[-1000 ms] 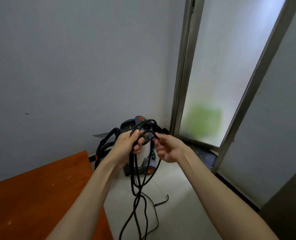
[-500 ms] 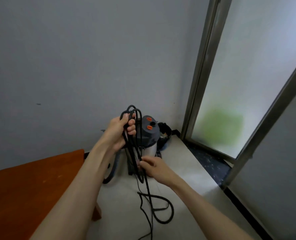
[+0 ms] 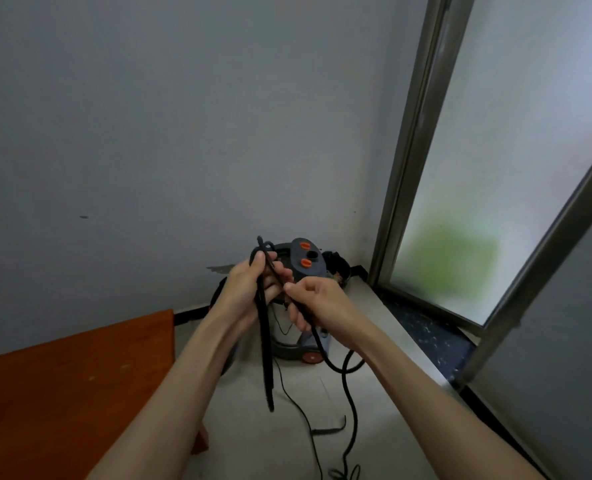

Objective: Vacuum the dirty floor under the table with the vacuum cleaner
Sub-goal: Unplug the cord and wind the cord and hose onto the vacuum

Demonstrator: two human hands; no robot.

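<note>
A canister vacuum cleaner [image 3: 306, 263] with a grey top and orange knobs stands on the floor in the room's corner, partly hidden behind my hands. Its black power cord [image 3: 266, 355] hangs in folded loops from my left hand [image 3: 249, 289], which grips the bundle near its top. My right hand [image 3: 317, 303] is closed on one strand of the same cord just right of the left hand; that strand drops in a curve to the floor. The vacuum's black hose curves behind my left forearm.
An orange-brown wooden table [image 3: 69, 386] fills the lower left, its corner close to the vacuum. A metal-framed frosted glass door [image 3: 478, 202] stands at the right, with a dark threshold [image 3: 426, 330] below it. Loose cord lies on the pale floor [image 3: 384, 427] between my arms.
My right hand rose from low on the cord to just beside my left hand, taking a strand with it. The looped bundle in my left hand has grown longer.
</note>
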